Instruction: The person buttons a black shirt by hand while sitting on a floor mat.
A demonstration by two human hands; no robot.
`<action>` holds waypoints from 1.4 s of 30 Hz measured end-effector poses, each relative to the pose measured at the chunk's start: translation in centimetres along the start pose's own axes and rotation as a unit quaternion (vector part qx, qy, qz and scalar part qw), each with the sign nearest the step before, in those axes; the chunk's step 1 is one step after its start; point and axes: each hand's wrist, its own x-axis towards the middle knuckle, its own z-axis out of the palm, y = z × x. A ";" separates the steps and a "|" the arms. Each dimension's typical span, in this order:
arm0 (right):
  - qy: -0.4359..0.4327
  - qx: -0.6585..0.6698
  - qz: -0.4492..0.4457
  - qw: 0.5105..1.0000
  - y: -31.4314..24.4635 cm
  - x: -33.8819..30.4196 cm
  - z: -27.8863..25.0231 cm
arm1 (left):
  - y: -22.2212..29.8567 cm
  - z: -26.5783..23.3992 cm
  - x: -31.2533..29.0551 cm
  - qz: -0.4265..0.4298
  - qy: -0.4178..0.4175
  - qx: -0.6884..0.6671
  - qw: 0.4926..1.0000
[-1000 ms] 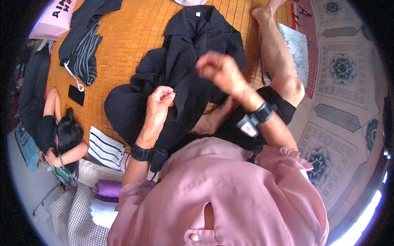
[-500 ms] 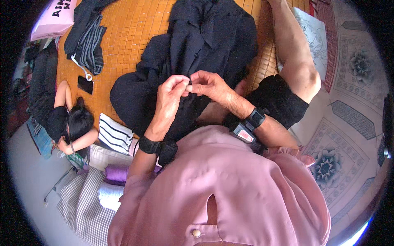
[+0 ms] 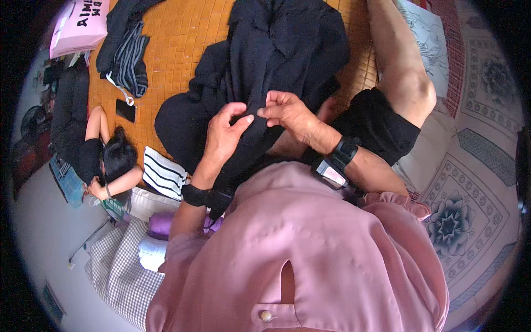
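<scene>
A black garment (image 3: pixel 260 61), apparently a shirt with a buttoned front, lies spread across my lap and the woven mat. Just over its near part is my left hand (image 3: pixel 222 135), thumb and forefinger apart with nothing visible between them. Close to its right, my right hand (image 3: pixel 292 115) has its fingers curled and the thumb tip pressed inward, as in a pinch. Anything it holds is too small or hidden to make out. The two hands are a short gap apart, above the dark cloth.
An orange woven mat (image 3: pixel 182 33) lies under the garment. To the left are striped dark clothing (image 3: pixel 130 61), a phone (image 3: pixel 126 110), a white striped cloth (image 3: pixel 164 172) and a person lying down (image 3: pixel 119 155). A pink bag (image 3: pixel 77 27) stands at the far left.
My hands were pinched together at the fingertips; now they are apart. The left thumb and forefinger have opened, and the right hand has shifted slightly right. The view has moved a little.
</scene>
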 end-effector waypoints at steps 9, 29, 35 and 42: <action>0.072 -0.119 -0.034 0.990 -0.4 -0.3 0.6 | 2.3 -0.1 0.6 0.042 0.086 0.025 0.995; 0.065 -0.300 -0.062 0.950 -2.6 -0.2 0.4 | 3.2 -0.4 2.5 0.164 0.005 0.191 0.968; 0.062 -0.377 -0.155 0.911 -2.3 -0.1 0.3 | 3.0 -0.3 3.1 0.178 0.010 0.215 0.960; 0.034 -0.278 -0.067 0.958 -2.8 -0.4 0.2 | 2.7 -0.4 3.0 0.080 -0.047 0.078 0.993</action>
